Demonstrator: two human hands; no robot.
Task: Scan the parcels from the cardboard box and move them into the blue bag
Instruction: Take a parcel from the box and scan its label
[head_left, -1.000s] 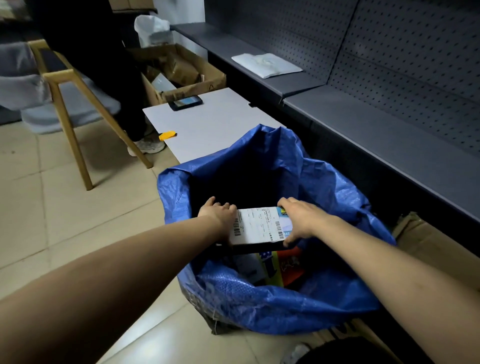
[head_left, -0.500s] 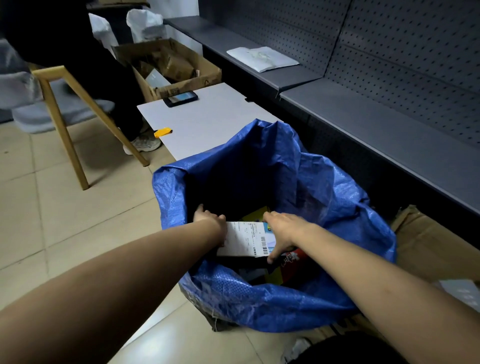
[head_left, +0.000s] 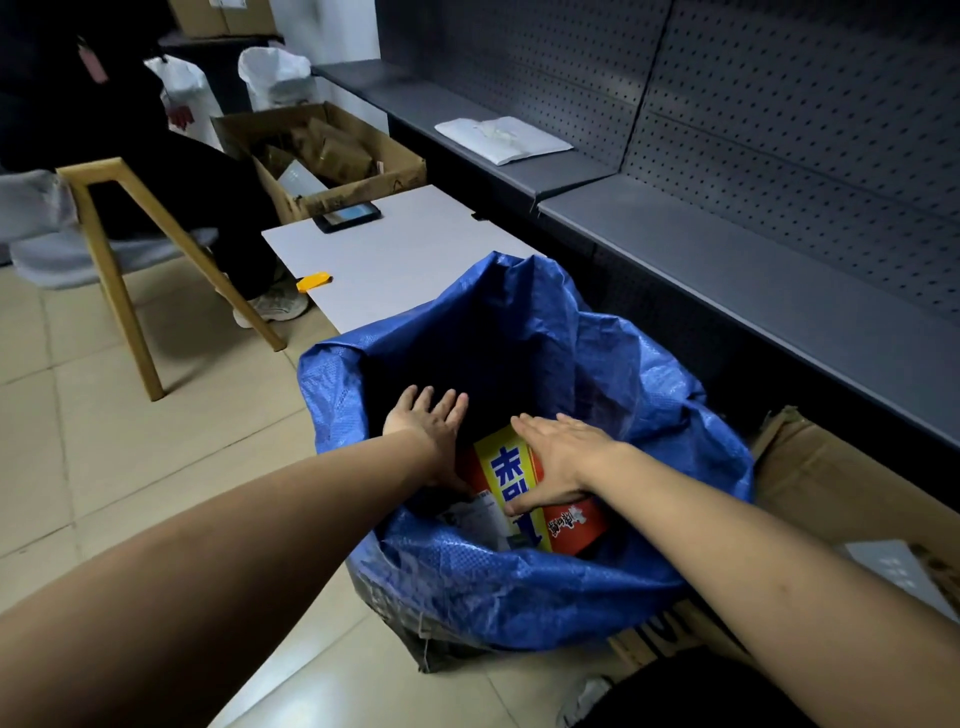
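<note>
The blue bag (head_left: 519, 597) stands open on the floor in front of me. Inside it lies an orange and yellow printed box (head_left: 511, 480), and beside that, lower down, the white-labelled parcel (head_left: 475, 519). My left hand (head_left: 431, 431) is inside the bag's mouth with fingers spread, holding nothing. My right hand (head_left: 563, 457) lies flat over the orange and yellow box, fingers straight, its thumb near the white label. A cardboard box (head_left: 831, 493) sits right of the bag with a grey parcel (head_left: 893, 571) in it.
A white table (head_left: 415, 254) behind the bag carries a dark handheld device (head_left: 348, 215) and a small yellow item (head_left: 313, 282). Farther back is another cardboard box (head_left: 363, 176). A wooden chair (head_left: 114, 249) and a person's shoe (head_left: 275, 306) are left. Grey shelving (head_left: 727, 249) runs along the right.
Both hands lowered the white-labelled parcel into the bag and let it go. Now the hands are open above the contents, and the parcel lies low in the bag.
</note>
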